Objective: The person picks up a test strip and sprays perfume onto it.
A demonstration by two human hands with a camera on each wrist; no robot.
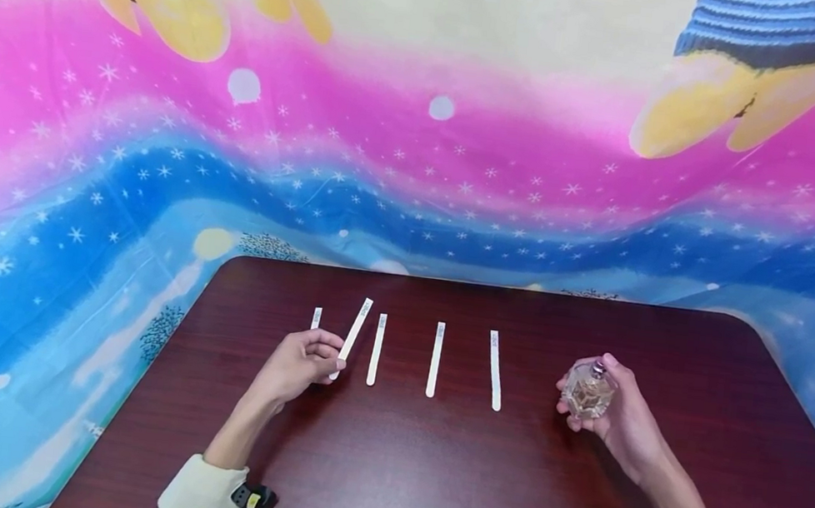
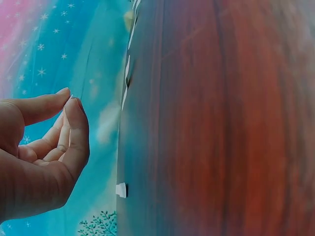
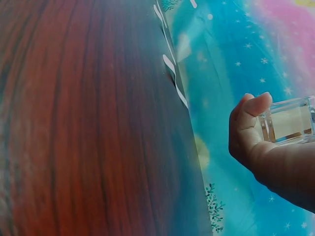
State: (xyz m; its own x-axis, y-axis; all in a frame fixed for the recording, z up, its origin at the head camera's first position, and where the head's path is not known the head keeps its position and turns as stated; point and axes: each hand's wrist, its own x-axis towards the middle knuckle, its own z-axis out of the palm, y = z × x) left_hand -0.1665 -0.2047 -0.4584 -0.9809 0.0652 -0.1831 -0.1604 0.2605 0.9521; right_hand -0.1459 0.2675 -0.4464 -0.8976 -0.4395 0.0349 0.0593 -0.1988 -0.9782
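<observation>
My left hand [image 1: 331, 354] pinches the lower end of a white paper strip [image 1: 355, 328], which tilts up and to the right just above the dark wooden table [image 1: 428, 474]. In the left wrist view the thumb and forefinger of this hand [image 2: 69, 99] meet at their tips. My right hand [image 1: 608, 379] grips a small clear glass perfume bottle [image 1: 588, 394] with a silver top, held at the table's right side. In the right wrist view, the bottle [image 3: 290, 122] shows pale liquid, and the thumb of my right hand [image 3: 253, 120] curls against it.
Three more white strips [image 1: 376, 349] [image 1: 435, 359] [image 1: 495, 370] lie side by side between my hands, and a short one [image 1: 316, 318] lies left of the held strip. A bright pink and blue printed cloth [image 1: 417, 171] hangs behind and around the table.
</observation>
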